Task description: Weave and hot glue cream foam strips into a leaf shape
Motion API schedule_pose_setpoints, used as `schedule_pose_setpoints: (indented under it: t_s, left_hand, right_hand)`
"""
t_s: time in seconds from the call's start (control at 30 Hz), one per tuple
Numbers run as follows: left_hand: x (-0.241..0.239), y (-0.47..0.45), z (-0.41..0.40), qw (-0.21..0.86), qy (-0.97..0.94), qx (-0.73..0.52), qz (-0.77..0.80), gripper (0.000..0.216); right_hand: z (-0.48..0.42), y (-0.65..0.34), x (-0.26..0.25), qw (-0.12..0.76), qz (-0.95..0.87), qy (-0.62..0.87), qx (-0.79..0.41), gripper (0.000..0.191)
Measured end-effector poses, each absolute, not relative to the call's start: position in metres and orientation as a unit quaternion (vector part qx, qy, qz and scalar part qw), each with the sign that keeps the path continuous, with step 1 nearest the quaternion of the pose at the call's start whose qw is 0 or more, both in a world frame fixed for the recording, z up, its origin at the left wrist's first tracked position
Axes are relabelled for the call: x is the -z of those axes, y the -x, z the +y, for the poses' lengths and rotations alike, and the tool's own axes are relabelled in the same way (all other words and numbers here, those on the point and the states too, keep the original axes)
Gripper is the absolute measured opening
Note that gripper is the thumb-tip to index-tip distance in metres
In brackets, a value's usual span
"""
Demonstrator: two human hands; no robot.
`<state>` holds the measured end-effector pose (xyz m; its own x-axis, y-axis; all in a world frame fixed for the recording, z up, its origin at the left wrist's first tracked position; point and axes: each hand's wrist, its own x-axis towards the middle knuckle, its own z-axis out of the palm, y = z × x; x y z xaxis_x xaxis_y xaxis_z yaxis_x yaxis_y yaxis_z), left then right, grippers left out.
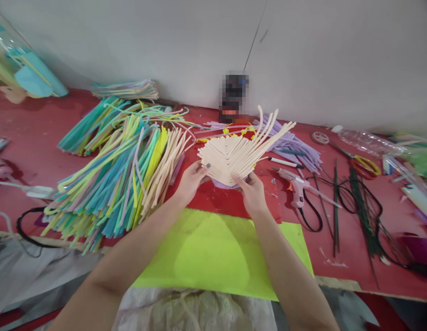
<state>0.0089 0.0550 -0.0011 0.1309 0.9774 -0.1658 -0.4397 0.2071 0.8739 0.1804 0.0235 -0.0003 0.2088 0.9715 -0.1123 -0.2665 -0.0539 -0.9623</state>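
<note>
Between my two hands is a cream leaf-shaped piece [216,161] built from pipe cleaners laid side by side in a herringbone. Several long strand ends stick out loose at its upper right, and a bit of purple shows under its lower edge. My left hand [192,181] pinches the left edge, thumb on top. My right hand [251,193] grips the lower right edge the same way. Beneath the piece lies a red sheet [216,204], and nearer me a yellow-green sheet [213,248] overlaps the table's front edge.
Multicoloured pipe cleaners [113,179] are heaped at left; purple ones [296,142] lie behind at right. A pink glue gun [298,186], a pen [285,162], scissors [365,166], dark green stems [365,216] and a clear bottle [368,140] sit on the right. A pixelated dark object [234,94] leans on the wall.
</note>
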Motion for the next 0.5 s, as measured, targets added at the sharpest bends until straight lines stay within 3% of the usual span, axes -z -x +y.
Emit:
schedule_pose_setpoints:
  t_s: [0.5]
  left_hand:
    - [0.003, -0.011, 0.055, 0.668, -0.330, -0.553, 0.372, 0.050]
  right_hand:
    - [0.017, -0.164, 0.008, 0.625, -0.241, 0.412, -0.618, 0.030]
